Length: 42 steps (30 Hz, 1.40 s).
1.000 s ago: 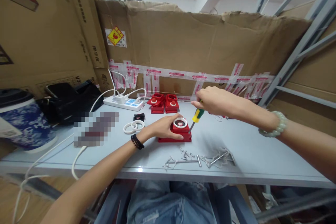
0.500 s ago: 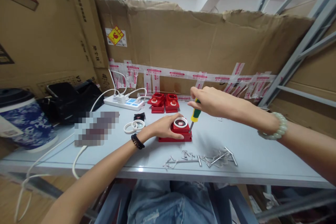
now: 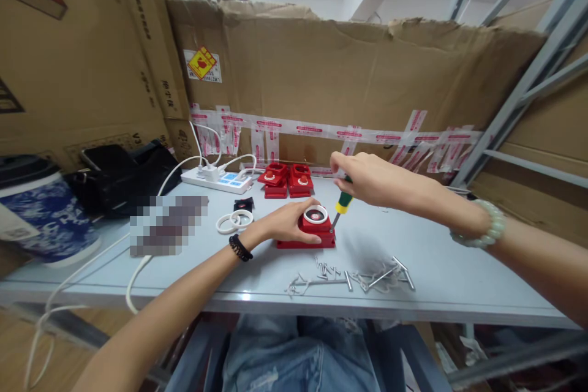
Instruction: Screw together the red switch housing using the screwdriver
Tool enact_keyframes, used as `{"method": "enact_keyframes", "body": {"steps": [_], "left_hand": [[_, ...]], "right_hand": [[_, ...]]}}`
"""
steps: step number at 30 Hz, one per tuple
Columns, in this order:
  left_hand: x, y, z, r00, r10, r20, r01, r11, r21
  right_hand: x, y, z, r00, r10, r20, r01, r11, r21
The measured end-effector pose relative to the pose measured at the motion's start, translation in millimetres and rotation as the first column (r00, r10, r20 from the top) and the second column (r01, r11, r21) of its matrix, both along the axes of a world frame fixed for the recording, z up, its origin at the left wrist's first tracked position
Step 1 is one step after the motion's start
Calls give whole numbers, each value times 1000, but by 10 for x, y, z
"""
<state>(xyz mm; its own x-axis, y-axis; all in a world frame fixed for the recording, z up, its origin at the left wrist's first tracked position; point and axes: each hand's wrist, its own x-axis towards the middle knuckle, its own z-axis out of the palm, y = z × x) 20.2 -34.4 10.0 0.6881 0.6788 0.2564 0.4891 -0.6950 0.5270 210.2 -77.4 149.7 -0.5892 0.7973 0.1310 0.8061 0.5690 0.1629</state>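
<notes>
My left hand (image 3: 287, 222) presses on the left side of a red square housing (image 3: 307, 237) with a white-ringed round part (image 3: 315, 215) on top, lying on the grey table (image 3: 441, 275). My right hand (image 3: 367, 177) grips a screwdriver (image 3: 341, 204) with a green and yellow handle. Its tip stands on the housing's right corner. A pile of loose metal screws (image 3: 353, 275) lies just in front of the housing.
Two more red housings (image 3: 287, 180) stand behind, near a white power strip (image 3: 215, 180) with cables. White rings (image 3: 234, 220) and a small black part (image 3: 242, 203) lie to the left. A black bag (image 3: 122, 174), a blue-patterned tub (image 3: 43, 211) and cardboard walls (image 3: 349, 79) surround the table.
My right hand has shifted slightly left and turned on the screwdriver handle. The left hand and the red housing have stayed put.
</notes>
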Motion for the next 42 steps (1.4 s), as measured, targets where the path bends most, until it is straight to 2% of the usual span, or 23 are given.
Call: {"method": "enact_keyframes", "body": {"steps": [3,5,7,9,11,12,13,16,18,24,30,35,40,42], "left_hand": [[6,-14,13,1000,-13,16,13,1000,15],[13,-22,22,1000,-13,16,13,1000,12],[16,-23,24,1000,-8,3,8,1000,2],[14,-14,18,1000,3,-9,-3,1000,-1],[7,-3,7,1000,9,-13,-9,1000,-2],[4,1,4,1000,10,-9,-10,1000,-5],[3,3,2,1000,8,-4,-8,1000,-9],[6,-6,13,1000,-13,11,14,1000,-19],[12,-16,26,1000,-15,20,15,1000,-16],[12,-15,24,1000,-9,5,9,1000,-17],[9,-17,22,1000,-21,16,22,1000,-13],[11,-18,29,1000,-4,13,4,1000,-23],[12,-25,36,1000,-9,5,9,1000,-25],[17,-30,42,1000,9,-4,-9,1000,-23]], "right_hand": [[3,-46,56,978,205,-33,-208,972,-106],[8,-59,58,968,243,-56,-249,960,-132],[9,-43,26,981,179,-70,-186,975,-122],[5,-7,-17,997,48,-60,-52,996,-72],[4,29,-40,997,-67,-43,67,998,-5],[6,40,-38,996,-81,-42,81,997,7],[12,43,-27,997,-58,-45,58,998,-4],[40,16,27,991,118,-70,-126,983,-132],[52,-15,50,984,162,-69,-172,968,-180],[15,-25,30,998,-69,-15,68,997,-30],[35,-32,75,991,101,-86,-115,978,-175],[18,-39,36,994,-49,-93,41,995,-86],[31,-13,49,985,6,-170,-41,977,-209],[33,-17,47,986,20,-167,-50,983,-178]]}}
